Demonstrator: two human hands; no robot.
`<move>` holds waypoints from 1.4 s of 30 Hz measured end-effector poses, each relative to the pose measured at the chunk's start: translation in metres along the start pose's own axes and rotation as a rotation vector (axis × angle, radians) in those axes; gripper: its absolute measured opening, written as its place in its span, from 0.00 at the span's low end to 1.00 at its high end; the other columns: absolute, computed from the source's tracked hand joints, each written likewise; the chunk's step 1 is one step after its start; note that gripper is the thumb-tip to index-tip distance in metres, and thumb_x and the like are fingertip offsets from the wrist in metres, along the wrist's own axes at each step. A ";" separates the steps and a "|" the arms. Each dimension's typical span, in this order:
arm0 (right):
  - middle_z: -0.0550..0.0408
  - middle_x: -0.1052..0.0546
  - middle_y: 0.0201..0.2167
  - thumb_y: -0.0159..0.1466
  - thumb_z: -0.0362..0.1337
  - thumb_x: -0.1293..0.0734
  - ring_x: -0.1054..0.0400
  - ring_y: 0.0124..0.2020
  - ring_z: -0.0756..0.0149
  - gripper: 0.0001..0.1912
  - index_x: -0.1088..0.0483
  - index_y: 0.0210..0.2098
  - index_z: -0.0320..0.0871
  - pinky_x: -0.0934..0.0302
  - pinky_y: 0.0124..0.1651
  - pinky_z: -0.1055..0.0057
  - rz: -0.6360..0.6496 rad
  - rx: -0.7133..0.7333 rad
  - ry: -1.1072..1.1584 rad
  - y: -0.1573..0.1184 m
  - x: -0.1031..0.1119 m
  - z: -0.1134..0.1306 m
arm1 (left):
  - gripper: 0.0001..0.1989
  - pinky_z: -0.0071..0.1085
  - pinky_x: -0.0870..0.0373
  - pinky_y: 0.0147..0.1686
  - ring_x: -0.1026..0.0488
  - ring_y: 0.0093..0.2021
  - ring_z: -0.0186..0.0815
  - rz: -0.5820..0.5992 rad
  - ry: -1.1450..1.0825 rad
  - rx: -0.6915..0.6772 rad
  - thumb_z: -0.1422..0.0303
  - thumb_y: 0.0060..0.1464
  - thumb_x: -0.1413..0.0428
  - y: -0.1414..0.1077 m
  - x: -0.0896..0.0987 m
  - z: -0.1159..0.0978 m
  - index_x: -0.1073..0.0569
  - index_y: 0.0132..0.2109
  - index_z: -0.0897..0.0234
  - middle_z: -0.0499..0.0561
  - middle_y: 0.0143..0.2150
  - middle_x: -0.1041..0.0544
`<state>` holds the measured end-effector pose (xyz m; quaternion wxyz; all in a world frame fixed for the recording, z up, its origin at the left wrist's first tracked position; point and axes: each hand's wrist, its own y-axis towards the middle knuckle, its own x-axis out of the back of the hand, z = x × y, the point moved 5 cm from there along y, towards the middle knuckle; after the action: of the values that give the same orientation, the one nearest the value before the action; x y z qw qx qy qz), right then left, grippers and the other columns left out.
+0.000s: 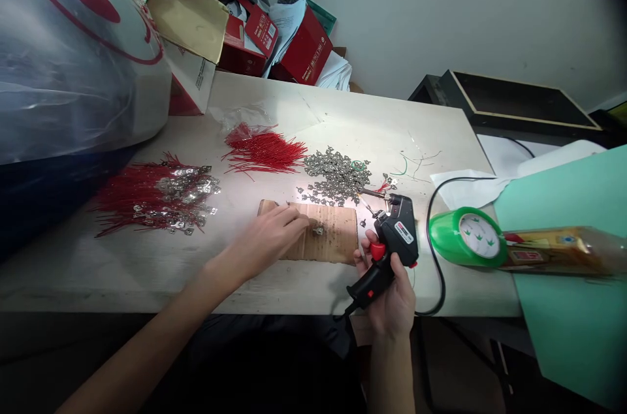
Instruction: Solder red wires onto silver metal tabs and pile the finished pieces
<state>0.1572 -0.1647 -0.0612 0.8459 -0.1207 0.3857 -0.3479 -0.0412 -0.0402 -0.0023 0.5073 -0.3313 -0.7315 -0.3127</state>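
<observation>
My right hand (394,306) is wrapped round a black soldering gun (399,234) with a red trigger, its tip pointing up and left beside a heap of small metal terminals (337,172). My left hand (277,234) rests over the left half of a brown cardboard piece (340,247), fingers drawn together. What its fingertips hold, if anything, is hidden. Just right of those fingertips, a single metal terminal (318,231) lies on the cardboard. Loose red wires (267,151) lie behind the cardboard. To the left is a pile of red wires with metal terminals at their ends (189,189).
A large printed plastic bag (83,74) stands at the left edge. Red boxes with papers (304,48) line the wall. Green tape (465,238) and a clear bottle (563,249) sit at the right. A black cable (434,224) curves beside the soldering gun.
</observation>
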 end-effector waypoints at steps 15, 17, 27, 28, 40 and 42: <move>0.48 0.20 0.53 0.64 0.46 0.27 0.24 0.53 0.56 0.18 0.21 0.51 0.47 0.34 0.63 0.48 0.015 0.008 -0.006 0.001 0.000 0.000 | 0.04 0.39 0.39 0.41 0.26 0.39 0.37 -0.460 -0.026 0.132 0.74 0.64 0.43 -0.008 -0.008 -0.054 0.23 0.43 0.62 0.49 0.39 0.19; 0.48 0.20 0.54 0.64 0.46 0.27 0.24 0.53 0.57 0.18 0.21 0.50 0.47 0.34 0.63 0.48 0.015 0.007 -0.007 0.001 0.000 0.000 | 0.04 0.39 0.40 0.41 0.26 0.37 0.36 -0.484 -0.035 0.220 0.74 0.63 0.42 -0.009 -0.013 -0.060 0.23 0.40 0.61 0.47 0.36 0.20; 0.49 0.20 0.54 0.62 0.48 0.26 0.24 0.52 0.56 0.19 0.21 0.49 0.45 0.32 0.62 0.50 0.009 -0.005 -0.020 0.003 0.003 -0.001 | 0.06 0.42 0.46 0.41 0.28 0.34 0.37 -0.505 0.057 0.386 0.73 0.62 0.42 -0.004 -0.020 -0.054 0.24 0.35 0.60 0.45 0.31 0.22; 0.49 0.20 0.54 0.62 0.48 0.26 0.23 0.52 0.56 0.19 0.21 0.50 0.46 0.32 0.62 0.50 0.009 -0.005 -0.022 0.003 0.003 -0.001 | 0.06 0.42 0.46 0.41 0.28 0.35 0.37 -0.506 0.056 0.388 0.73 0.62 0.42 -0.004 -0.020 -0.054 0.24 0.35 0.60 0.45 0.31 0.21; 0.50 0.20 0.54 0.63 0.48 0.28 0.24 0.52 0.58 0.19 0.21 0.50 0.47 0.34 0.64 0.53 -0.001 0.001 -0.045 0.002 0.003 -0.001 | 0.06 0.41 0.47 0.41 0.28 0.33 0.37 -0.532 0.054 0.407 0.73 0.60 0.42 -0.010 -0.019 -0.051 0.24 0.34 0.59 0.44 0.30 0.21; 0.50 0.20 0.54 0.63 0.48 0.28 0.24 0.52 0.59 0.19 0.21 0.50 0.47 0.34 0.64 0.53 -0.003 0.005 -0.048 0.002 0.002 -0.001 | 0.06 0.41 0.47 0.42 0.28 0.33 0.37 -0.540 0.045 0.406 0.73 0.60 0.42 -0.011 -0.018 -0.051 0.24 0.34 0.59 0.43 0.30 0.20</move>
<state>0.1588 -0.1646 -0.0641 0.8547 -0.1276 0.3644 -0.3471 -0.0176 -0.0899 -0.0056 0.4780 -0.0110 -0.8287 -0.2910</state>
